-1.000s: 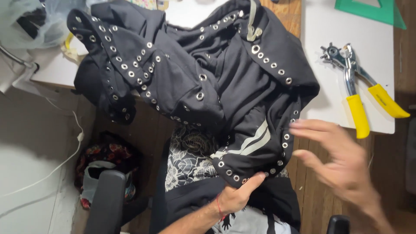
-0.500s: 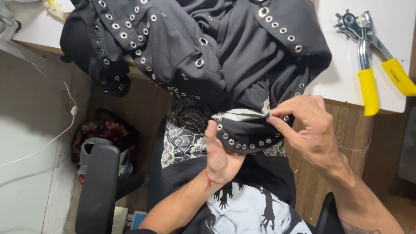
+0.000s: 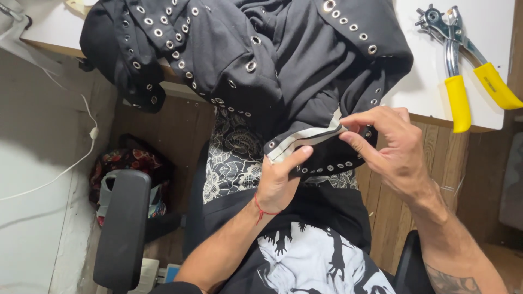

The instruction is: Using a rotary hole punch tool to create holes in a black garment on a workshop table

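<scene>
We see the left hand (image 3: 280, 182) pinching the lower edge of the black garment with metal eyelets (image 3: 261, 71), thumb on top at the white stripe. The right hand (image 3: 389, 149), at 3 o'clock from the left, grips the same edge with closed fingertips. The garment hangs from the white table (image 3: 425, 87), and the yellow-handled punch pliers (image 3: 463, 71) lie at 1 o'clock from the right hand.
</scene>
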